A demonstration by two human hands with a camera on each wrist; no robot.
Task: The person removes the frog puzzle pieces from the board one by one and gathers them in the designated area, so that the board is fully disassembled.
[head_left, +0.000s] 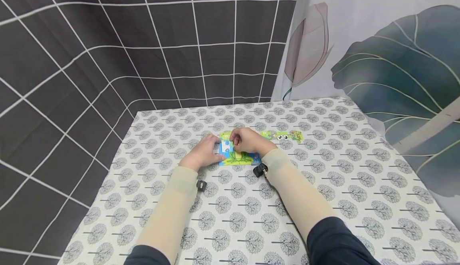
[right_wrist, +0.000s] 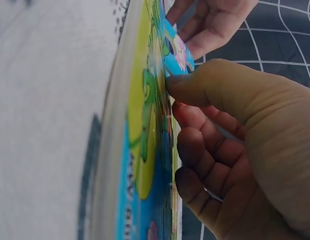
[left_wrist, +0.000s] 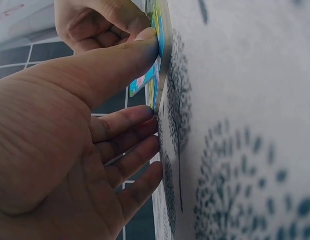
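A blue and green jigsaw puzzle board with a frog picture lies flat on the table. My right hand is over its upper part, pinching a blue puzzle piece with a pink flower between thumb and curled fingers. This piece is tilted up from the board; how much of it touches the board I cannot tell. At the board's left side is my left hand. Its thumb rests on the board's near edge, and its other fingers stretch out fairly straight beside it.
Behind the board runs a row of loose green puzzle pieces, one with cartoon eyes and a brownish one at the right end. A tree-patterned cloth covers the table. Dark checked fabric hangs behind.
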